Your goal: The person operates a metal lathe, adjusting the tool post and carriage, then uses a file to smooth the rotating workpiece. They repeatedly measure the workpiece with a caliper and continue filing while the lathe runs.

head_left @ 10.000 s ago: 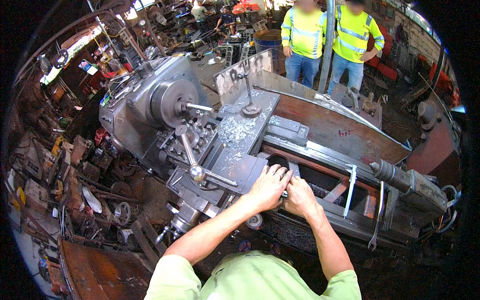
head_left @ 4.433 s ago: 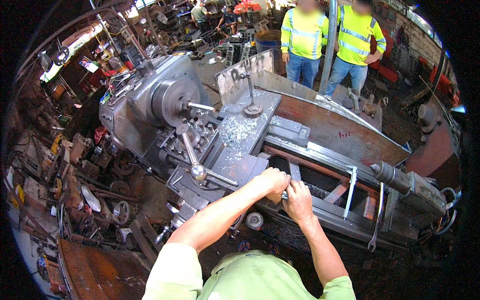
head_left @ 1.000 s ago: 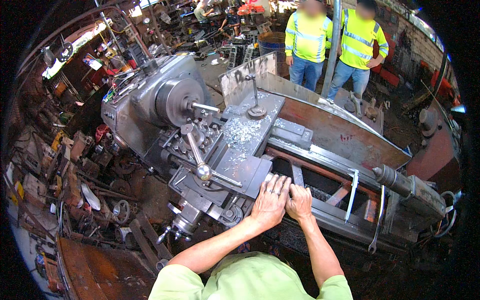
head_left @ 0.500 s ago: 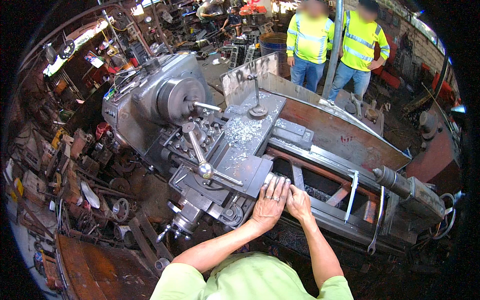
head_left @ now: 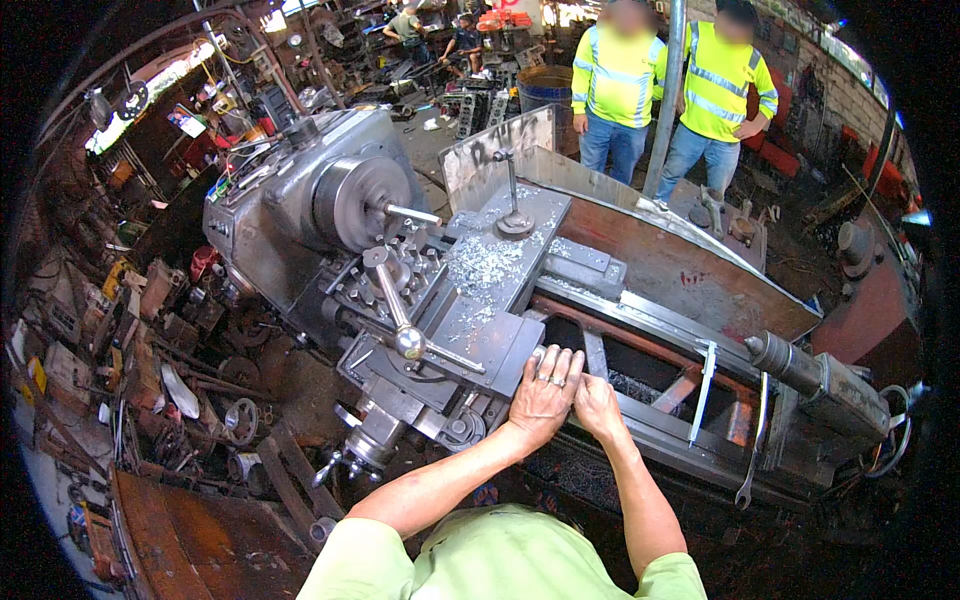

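Bunched together, the left hand [head_left: 543, 400] lies bent-fingered against the curled right hand [head_left: 598, 405], and whatever they may clasp is hidden, so I cannot tell what is gripped. Just beside them, above the front bed rail [head_left: 680, 436], ends the lathe carriage [head_left: 495, 345], likely heavy, rigid and perhaps oily, best held by its bare edge, away from the sharp-looking chips [head_left: 485, 262]. Farther right are a pale caliper-like tool [head_left: 704, 390] and a wrench [head_left: 754, 455].

The lathe bed [head_left: 672, 318] supported the carriage [head_left: 508, 345], the tailstock [head_left: 838, 395], a caliper [head_left: 703, 392] and a wrench [head_left: 756, 448], the latter two crosswise. Loose metal chips [head_left: 485, 262] and a round-based stand [head_left: 515, 223] rested on the carriage's top.
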Demonstrator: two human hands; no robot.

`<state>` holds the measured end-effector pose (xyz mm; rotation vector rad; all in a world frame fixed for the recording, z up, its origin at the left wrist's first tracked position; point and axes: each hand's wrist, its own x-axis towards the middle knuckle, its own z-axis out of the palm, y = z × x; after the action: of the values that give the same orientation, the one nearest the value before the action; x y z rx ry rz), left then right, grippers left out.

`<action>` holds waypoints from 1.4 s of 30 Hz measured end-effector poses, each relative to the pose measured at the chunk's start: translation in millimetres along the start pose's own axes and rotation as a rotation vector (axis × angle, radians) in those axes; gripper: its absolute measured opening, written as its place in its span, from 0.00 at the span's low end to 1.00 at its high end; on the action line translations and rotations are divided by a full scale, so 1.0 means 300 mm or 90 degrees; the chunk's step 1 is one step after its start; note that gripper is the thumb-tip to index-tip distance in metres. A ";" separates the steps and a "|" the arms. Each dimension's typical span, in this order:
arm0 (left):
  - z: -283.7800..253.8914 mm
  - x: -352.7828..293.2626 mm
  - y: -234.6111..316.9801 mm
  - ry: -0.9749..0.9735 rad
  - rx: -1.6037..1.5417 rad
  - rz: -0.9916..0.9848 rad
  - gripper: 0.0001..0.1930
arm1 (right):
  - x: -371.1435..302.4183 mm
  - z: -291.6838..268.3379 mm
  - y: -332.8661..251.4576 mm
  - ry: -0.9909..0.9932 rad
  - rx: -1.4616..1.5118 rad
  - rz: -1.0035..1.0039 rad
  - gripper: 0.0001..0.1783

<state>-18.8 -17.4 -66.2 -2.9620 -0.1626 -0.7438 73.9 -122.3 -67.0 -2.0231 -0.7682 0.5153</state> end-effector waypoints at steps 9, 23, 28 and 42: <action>-0.046 0.056 -0.018 -0.055 0.011 0.037 0.27 | -0.009 0.002 0.001 0.026 0.050 -0.014 0.22; -0.079 0.122 -0.060 -0.182 -0.034 0.099 0.30 | -0.133 -0.078 -0.040 0.088 -0.212 -0.269 0.39; -0.083 0.164 -0.076 -0.290 -0.065 0.107 0.30 | -0.111 -0.045 -0.032 0.107 -0.321 -0.272 0.40; -0.122 0.252 -0.126 -0.450 -0.154 0.114 0.31 | -0.044 -0.084 -0.035 0.033 -0.359 -0.281 0.29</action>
<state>25.8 22.3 4.0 -3.2646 0.1630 0.3480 76.3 -142.0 -44.2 -2.2524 -1.3998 -0.0192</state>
